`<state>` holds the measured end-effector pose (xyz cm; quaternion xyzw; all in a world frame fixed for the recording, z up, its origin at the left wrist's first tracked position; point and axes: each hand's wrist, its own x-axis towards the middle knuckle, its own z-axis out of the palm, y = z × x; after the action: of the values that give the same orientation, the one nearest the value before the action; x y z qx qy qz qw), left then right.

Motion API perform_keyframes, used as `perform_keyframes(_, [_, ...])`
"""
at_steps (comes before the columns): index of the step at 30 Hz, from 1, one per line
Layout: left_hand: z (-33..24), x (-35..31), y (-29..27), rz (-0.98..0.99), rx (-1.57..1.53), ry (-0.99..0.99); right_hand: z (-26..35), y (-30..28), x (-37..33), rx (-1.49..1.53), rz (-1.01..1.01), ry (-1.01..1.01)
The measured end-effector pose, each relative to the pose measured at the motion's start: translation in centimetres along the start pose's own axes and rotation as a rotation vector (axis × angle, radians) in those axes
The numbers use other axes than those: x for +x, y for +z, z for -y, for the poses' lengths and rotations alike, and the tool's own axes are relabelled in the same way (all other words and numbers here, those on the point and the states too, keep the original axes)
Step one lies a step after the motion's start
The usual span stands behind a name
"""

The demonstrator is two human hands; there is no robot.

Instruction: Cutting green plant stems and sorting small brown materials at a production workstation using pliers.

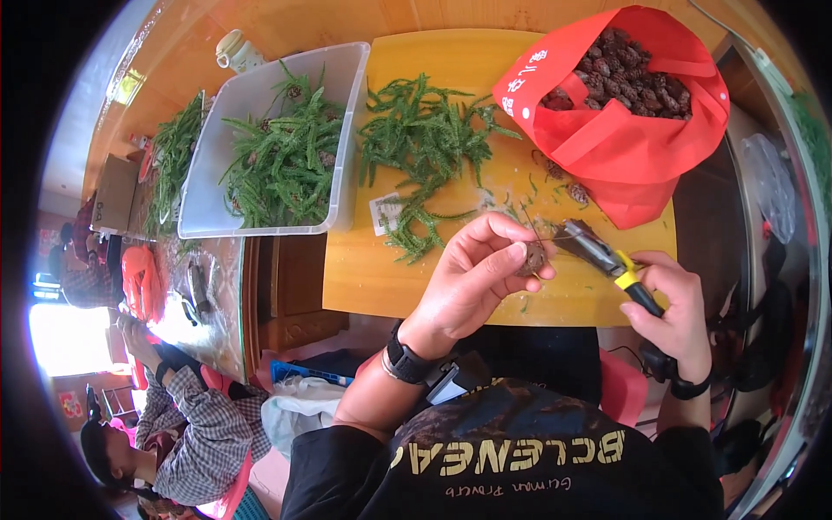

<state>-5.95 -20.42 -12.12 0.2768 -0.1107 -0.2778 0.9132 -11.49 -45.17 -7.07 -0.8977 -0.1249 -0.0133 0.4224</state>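
Note:
My left hand (472, 282) pinches a small brown pine cone (530, 258) between thumb and fingers, over the near part of the yellow table. A thin dark wire or stem stands up beside the cone. Closed round a black-and-yellow hand tool (622, 267), my right hand (672, 308) points its dark, broad head toward the cone. The tool's exact kind does not show clearly. Green artificial sprigs (425, 139) lie in a loose heap beyond my left hand. A few loose pine cones (577, 193) rest beyond the tool.
A red bag (598, 156) full of pine cones stands at the far right of the yellow table (381, 286). To the left is a clear plastic bin (260, 231) of sprigs and cones. A person in a checked shirt (204, 433) sits at a neighbouring table, lower left.

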Motion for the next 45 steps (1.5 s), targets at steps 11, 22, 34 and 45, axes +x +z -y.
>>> perform_keyframes(11, [-0.6,-0.5,-0.2,-0.035,0.001,0.025,0.1,1.6,1.1,0.090,0.061,-0.060])
perform_keyframes(22, [-0.6,-0.5,-0.3,-0.047,0.020,-0.001,0.3,2.1,1.5,0.097,0.057,-0.073])
perform_keyframes(34, [-0.7,-0.6,-0.4,-0.065,0.042,-0.006,0.2,2.3,1.3,0.077,0.044,-0.110])
perform_keyframes(45, [0.3,-0.3,0.6,-0.198,0.974,0.518,0.0,3.5,0.3,0.010,-0.069,-0.090])
